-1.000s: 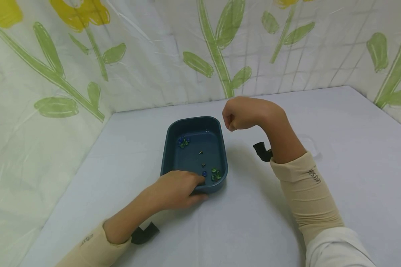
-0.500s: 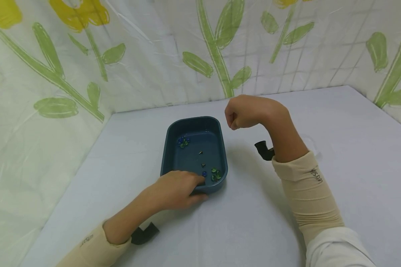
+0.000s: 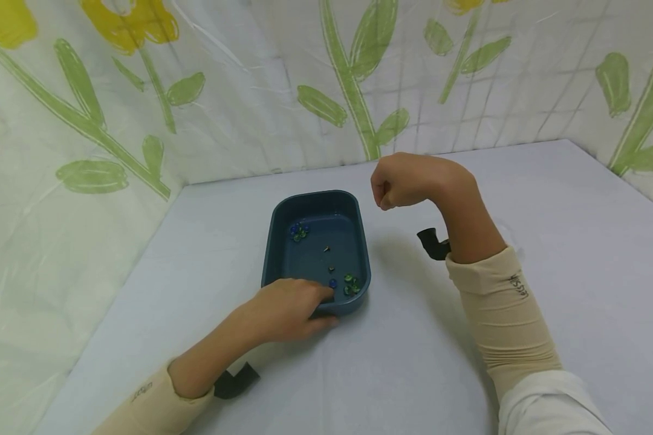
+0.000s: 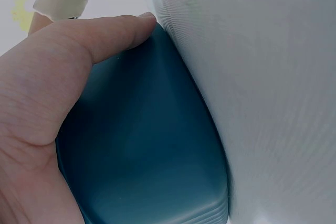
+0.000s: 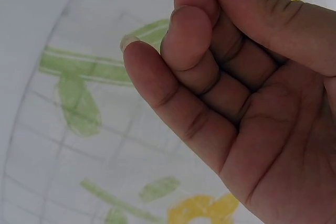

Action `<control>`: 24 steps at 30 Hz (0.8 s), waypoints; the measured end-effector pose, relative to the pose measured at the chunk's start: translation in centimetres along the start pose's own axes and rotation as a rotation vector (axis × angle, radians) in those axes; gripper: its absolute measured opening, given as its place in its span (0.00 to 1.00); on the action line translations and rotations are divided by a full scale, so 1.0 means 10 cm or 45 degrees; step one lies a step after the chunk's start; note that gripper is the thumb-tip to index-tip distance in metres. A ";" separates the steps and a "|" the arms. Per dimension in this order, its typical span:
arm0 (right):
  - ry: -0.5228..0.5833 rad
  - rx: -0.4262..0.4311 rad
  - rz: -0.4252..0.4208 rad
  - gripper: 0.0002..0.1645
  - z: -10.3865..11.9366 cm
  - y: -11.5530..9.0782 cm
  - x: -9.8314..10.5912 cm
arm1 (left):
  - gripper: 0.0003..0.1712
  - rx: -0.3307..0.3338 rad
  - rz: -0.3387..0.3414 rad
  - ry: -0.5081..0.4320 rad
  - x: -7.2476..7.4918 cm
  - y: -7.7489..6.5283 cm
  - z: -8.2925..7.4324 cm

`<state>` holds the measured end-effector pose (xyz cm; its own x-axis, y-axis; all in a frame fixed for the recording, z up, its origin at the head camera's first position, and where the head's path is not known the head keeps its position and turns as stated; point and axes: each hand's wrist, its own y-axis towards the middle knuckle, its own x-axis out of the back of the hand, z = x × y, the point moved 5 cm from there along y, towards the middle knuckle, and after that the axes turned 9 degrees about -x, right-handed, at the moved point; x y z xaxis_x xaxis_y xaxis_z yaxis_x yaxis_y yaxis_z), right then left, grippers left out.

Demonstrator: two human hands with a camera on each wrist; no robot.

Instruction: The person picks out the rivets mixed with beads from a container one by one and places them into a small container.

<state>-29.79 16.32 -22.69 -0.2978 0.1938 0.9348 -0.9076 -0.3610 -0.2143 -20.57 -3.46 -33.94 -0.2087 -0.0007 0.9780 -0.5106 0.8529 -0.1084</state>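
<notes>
A dark blue rectangular tray [image 3: 305, 263] stands on the table. My left hand [image 3: 285, 309] grips its near wall, fingers over the rim and thumb outside; the left wrist view shows that thumb along the tray's outer wall [image 4: 152, 129]. Inside lie a cluster of blue and green glass-like beads [image 3: 299, 232], a green cluster [image 3: 352, 285], a single blue bead [image 3: 333, 283] and two tiny screw-like pieces [image 3: 327, 249]. Off the tray's far right corner, my right hand [image 3: 410, 179] hangs in the air, fingers curled and thumb against the index finger; I cannot tell whether something tiny sits there.
A faint clear, round-edged item [image 3: 511, 238] lies on the white table [image 3: 588, 241] behind my right wrist. Black wrist mounts [image 3: 434, 244] stick out from both sleeves. A white sheet with painted flowers [image 3: 239, 109] hangs along the table's back edge.
My right hand has drifted slightly right and up, away from the tray, with its fingers curled throughout. The left hand, tray and small pieces have stayed in place.
</notes>
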 end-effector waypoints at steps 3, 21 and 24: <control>0.003 -0.016 0.002 0.07 -0.01 0.00 0.00 | 0.13 0.002 -0.001 -0.001 0.00 0.00 0.00; 0.026 -0.030 0.002 0.08 -0.09 -0.04 0.05 | 0.13 -0.005 -0.012 0.003 0.00 -0.01 0.00; 0.033 -0.034 0.003 0.08 -0.11 -0.05 0.05 | 0.13 0.000 -0.011 0.006 0.00 -0.01 0.00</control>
<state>-29.84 17.63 -22.40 -0.3073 0.2165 0.9266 -0.9143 -0.3371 -0.2245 -20.50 -3.51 -33.95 -0.2005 -0.0056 0.9797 -0.5121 0.8531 -0.0999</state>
